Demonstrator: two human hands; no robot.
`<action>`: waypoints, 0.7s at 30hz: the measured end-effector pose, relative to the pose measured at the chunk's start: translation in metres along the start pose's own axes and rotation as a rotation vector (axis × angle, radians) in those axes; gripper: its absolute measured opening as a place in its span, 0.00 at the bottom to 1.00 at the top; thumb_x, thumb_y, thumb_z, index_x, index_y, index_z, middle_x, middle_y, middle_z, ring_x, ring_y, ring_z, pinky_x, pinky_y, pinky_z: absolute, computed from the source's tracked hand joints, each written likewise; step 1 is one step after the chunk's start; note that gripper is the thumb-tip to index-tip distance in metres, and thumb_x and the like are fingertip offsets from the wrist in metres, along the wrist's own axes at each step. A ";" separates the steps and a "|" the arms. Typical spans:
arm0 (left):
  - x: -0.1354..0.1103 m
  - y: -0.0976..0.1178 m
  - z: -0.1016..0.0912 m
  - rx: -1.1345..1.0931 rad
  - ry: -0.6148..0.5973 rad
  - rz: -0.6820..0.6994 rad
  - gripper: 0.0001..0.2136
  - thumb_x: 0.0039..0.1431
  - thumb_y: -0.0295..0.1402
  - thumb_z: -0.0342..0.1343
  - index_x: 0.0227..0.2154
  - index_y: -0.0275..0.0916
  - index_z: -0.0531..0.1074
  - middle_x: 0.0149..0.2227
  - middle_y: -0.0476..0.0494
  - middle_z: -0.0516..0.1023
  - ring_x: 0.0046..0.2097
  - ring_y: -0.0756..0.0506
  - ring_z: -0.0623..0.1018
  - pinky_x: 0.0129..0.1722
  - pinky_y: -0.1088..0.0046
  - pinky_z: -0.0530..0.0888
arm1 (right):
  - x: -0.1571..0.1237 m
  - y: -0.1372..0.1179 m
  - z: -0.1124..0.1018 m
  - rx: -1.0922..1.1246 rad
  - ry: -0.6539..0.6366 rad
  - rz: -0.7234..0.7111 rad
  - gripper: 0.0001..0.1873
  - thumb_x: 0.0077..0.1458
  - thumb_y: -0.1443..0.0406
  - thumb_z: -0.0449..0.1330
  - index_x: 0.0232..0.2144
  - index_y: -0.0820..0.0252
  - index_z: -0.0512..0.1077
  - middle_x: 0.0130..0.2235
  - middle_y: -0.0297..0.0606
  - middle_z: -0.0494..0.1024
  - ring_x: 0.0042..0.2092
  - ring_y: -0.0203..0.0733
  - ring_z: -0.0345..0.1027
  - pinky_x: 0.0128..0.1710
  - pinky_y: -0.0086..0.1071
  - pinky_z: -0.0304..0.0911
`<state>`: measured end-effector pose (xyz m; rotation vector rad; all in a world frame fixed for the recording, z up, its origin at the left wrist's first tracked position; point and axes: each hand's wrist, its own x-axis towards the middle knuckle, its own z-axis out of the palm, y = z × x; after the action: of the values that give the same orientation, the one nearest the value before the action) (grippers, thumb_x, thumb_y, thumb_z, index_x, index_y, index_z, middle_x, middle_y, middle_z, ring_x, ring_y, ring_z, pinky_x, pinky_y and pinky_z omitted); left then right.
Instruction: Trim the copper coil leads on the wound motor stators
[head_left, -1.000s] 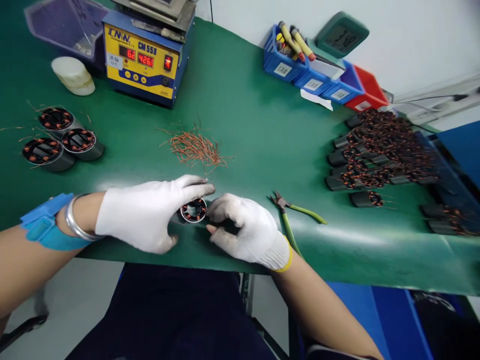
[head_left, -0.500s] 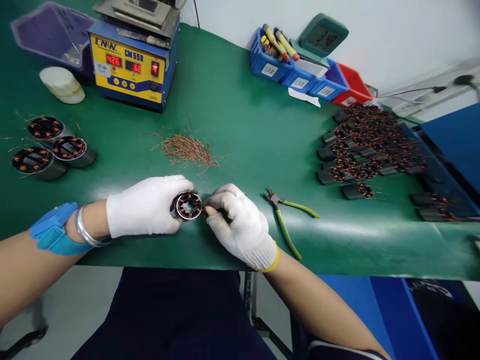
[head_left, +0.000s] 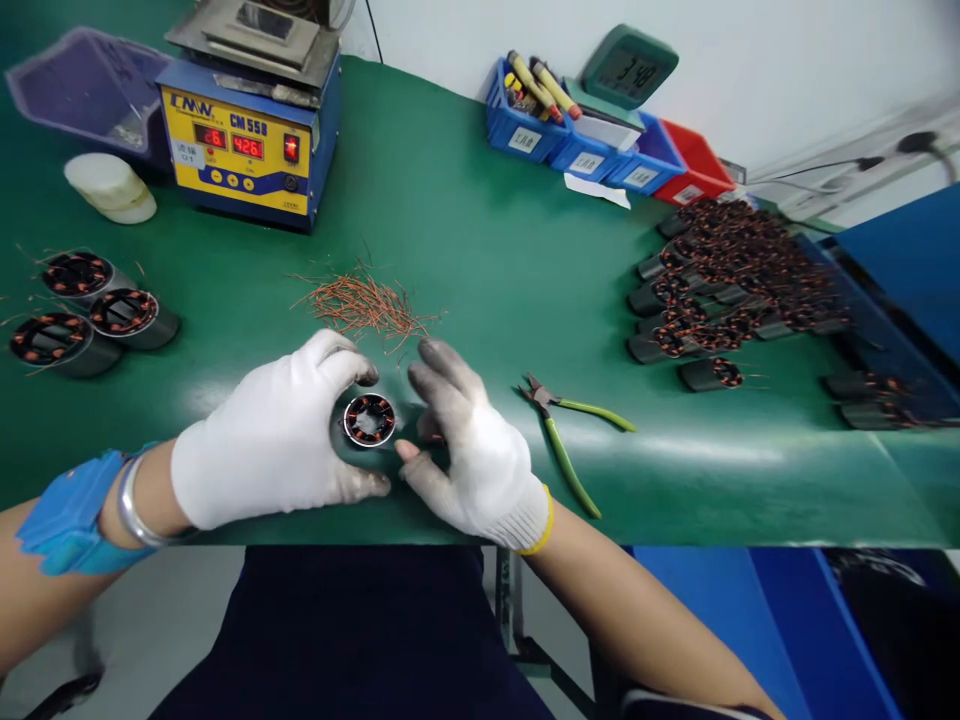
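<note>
Stator [head_left: 369, 420], held sideways half a second ago, now stands on end on the bench [head_left: 480, 250] near its front edge, left hand [head_left: 270, 445] grip cupped loosely round it, right hand [head_left: 469, 440] grip spread wide, no longer pinching at its rim.

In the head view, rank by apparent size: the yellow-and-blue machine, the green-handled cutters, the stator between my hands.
1. yellow-and-blue machine
2. green-handled cutters
3. stator
The machine lies farther off yet looks largest.
</note>
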<state>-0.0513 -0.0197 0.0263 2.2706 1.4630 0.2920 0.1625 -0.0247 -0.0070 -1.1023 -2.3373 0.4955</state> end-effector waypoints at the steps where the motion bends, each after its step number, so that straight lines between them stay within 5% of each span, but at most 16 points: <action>1: -0.003 0.001 -0.001 0.053 0.032 0.042 0.28 0.42 0.55 0.61 0.39 0.39 0.69 0.42 0.41 0.71 0.37 0.42 0.75 0.34 0.67 0.71 | 0.000 0.002 0.000 0.000 -0.055 -0.057 0.30 0.60 0.62 0.52 0.62 0.62 0.54 0.66 0.53 0.56 0.57 0.49 0.65 0.43 0.35 0.69; 5: -0.009 0.001 0.000 0.317 0.038 0.299 0.14 0.63 0.40 0.46 0.28 0.40 0.70 0.26 0.45 0.69 0.26 0.46 0.70 0.24 0.68 0.61 | 0.005 0.009 0.002 -0.053 -0.209 -0.037 0.22 0.65 0.63 0.45 0.58 0.61 0.63 0.49 0.46 0.76 0.43 0.44 0.73 0.39 0.34 0.67; 10: -0.015 0.004 0.004 0.386 -0.225 0.527 0.10 0.57 0.26 0.48 0.22 0.41 0.68 0.23 0.46 0.69 0.22 0.47 0.67 0.22 0.67 0.54 | 0.012 0.011 0.002 -0.047 -0.270 0.096 0.18 0.65 0.61 0.47 0.47 0.58 0.73 0.38 0.40 0.77 0.35 0.39 0.70 0.33 0.31 0.59; 12: -0.019 0.007 0.000 0.345 -0.253 0.521 0.10 0.56 0.28 0.51 0.19 0.41 0.66 0.21 0.47 0.68 0.21 0.47 0.66 0.22 0.68 0.55 | 0.013 0.012 0.001 -0.002 -0.267 0.114 0.16 0.64 0.61 0.48 0.45 0.58 0.74 0.38 0.39 0.77 0.36 0.39 0.69 0.34 0.31 0.58; 16: -0.023 0.009 -0.006 0.308 0.013 0.333 0.15 0.57 0.48 0.53 0.27 0.41 0.71 0.26 0.45 0.71 0.26 0.45 0.70 0.24 0.68 0.59 | 0.014 0.012 0.001 0.050 -0.261 0.142 0.15 0.63 0.61 0.50 0.42 0.59 0.75 0.39 0.38 0.78 0.37 0.39 0.69 0.36 0.31 0.58; 18: -0.022 0.008 -0.004 0.356 0.047 0.308 0.13 0.61 0.44 0.50 0.31 0.41 0.72 0.29 0.44 0.73 0.27 0.45 0.71 0.24 0.68 0.59 | 0.015 0.011 0.000 0.053 -0.256 0.157 0.15 0.63 0.61 0.50 0.41 0.59 0.75 0.38 0.38 0.79 0.36 0.39 0.69 0.35 0.31 0.58; 21: -0.019 0.009 -0.002 0.313 -0.153 0.463 0.11 0.61 0.29 0.48 0.23 0.41 0.69 0.24 0.47 0.70 0.24 0.48 0.68 0.23 0.68 0.58 | 0.015 0.010 -0.001 0.066 -0.258 0.182 0.15 0.63 0.61 0.51 0.40 0.59 0.75 0.37 0.37 0.79 0.35 0.38 0.69 0.34 0.30 0.57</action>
<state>-0.0532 -0.0399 0.0325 2.8025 0.9451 0.0174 0.1611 -0.0070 -0.0070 -1.2928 -2.4270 0.8194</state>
